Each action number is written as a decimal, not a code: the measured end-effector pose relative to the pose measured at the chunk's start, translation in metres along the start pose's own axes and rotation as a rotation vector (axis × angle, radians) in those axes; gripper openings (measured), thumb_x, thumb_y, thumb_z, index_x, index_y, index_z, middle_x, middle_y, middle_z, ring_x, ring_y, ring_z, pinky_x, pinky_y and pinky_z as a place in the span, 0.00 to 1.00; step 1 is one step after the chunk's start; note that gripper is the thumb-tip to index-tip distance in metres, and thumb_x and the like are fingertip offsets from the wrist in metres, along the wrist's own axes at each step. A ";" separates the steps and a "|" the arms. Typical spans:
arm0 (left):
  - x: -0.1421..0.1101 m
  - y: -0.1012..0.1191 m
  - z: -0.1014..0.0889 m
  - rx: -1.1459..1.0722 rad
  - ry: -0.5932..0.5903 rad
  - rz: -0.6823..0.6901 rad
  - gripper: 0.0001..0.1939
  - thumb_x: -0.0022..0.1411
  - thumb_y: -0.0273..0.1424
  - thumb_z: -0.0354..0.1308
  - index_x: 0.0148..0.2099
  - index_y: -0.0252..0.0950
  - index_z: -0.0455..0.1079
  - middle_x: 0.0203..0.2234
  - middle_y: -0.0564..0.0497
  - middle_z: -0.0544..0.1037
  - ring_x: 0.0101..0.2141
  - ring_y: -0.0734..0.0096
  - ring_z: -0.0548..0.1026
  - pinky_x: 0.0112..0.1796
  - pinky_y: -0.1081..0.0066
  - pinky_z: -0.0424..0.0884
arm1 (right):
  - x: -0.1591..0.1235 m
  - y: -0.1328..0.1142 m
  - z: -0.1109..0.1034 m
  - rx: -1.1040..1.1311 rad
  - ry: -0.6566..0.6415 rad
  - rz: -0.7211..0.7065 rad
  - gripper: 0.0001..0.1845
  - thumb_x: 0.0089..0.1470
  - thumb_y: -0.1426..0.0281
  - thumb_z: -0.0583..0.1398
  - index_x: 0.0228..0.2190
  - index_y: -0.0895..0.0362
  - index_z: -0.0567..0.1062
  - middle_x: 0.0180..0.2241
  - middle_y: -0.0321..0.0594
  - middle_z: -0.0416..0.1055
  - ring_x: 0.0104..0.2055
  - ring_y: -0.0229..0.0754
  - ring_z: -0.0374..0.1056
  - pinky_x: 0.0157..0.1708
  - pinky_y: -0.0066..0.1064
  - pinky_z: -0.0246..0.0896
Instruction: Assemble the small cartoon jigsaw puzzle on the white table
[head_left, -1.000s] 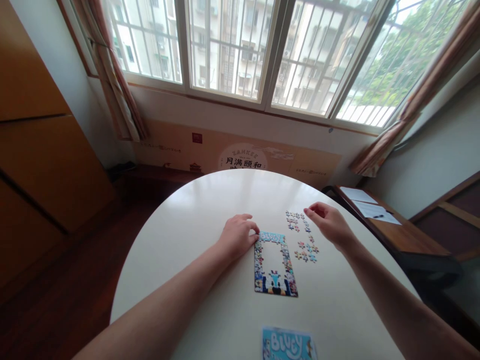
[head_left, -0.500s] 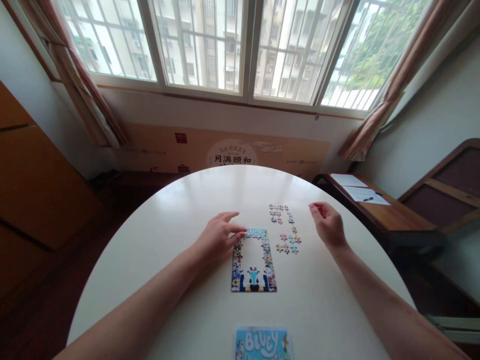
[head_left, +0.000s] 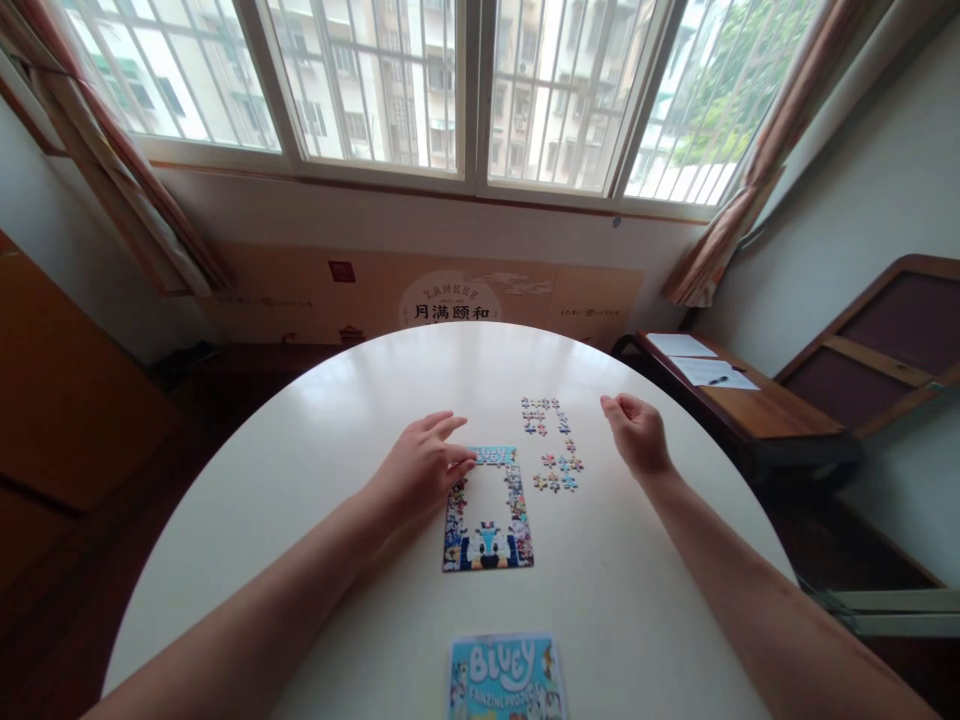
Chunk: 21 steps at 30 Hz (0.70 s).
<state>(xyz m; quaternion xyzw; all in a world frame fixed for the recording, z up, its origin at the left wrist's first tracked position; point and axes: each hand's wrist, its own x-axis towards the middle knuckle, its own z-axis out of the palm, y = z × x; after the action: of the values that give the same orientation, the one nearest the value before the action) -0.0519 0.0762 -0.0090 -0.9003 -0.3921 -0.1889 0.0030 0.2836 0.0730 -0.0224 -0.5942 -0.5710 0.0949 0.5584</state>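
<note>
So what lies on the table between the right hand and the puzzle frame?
In the head view, loose pieces lie scattered between the right hand and the puzzle frame.

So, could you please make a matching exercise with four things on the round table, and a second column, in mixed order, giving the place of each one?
Things:
1. puzzle frame
2. loose pieces
3. Bluey picture card
4. left hand

Places:
A. at the near edge of the table
B. in the middle, with a bare centre
C. at the frame's top left corner
D. between the frame and the right hand

Pairs: 1-B, 2-D, 3-A, 4-C
</note>
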 end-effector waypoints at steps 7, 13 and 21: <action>0.001 0.004 -0.003 0.103 -0.024 0.056 0.11 0.67 0.35 0.57 0.40 0.44 0.82 0.55 0.45 0.76 0.57 0.48 0.70 0.55 0.47 0.68 | -0.004 -0.010 0.000 -0.033 -0.133 -0.143 0.22 0.49 0.66 0.59 0.16 0.52 0.49 0.18 0.28 0.44 0.23 0.35 0.45 0.24 0.31 0.44; 0.000 0.004 -0.002 0.107 -0.034 0.048 0.11 0.68 0.35 0.57 0.43 0.44 0.82 0.53 0.46 0.77 0.56 0.51 0.71 0.54 0.49 0.69 | -0.009 -0.014 0.001 -0.087 -0.241 -0.222 0.21 0.50 0.69 0.58 0.18 0.53 0.49 0.18 0.28 0.44 0.22 0.34 0.43 0.23 0.30 0.41; -0.001 0.006 -0.006 0.116 -0.080 0.022 0.10 0.66 0.33 0.59 0.45 0.45 0.81 0.54 0.45 0.76 0.57 0.50 0.70 0.54 0.48 0.69 | -0.007 -0.010 -0.001 -0.168 -0.260 -0.250 0.20 0.50 0.70 0.57 0.18 0.53 0.50 0.18 0.28 0.46 0.22 0.34 0.46 0.24 0.29 0.44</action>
<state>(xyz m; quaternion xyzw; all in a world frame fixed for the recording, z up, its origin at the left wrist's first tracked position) -0.0500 0.0703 -0.0025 -0.9096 -0.3924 -0.1299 0.0415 0.2762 0.0638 -0.0179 -0.5458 -0.7137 0.0528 0.4357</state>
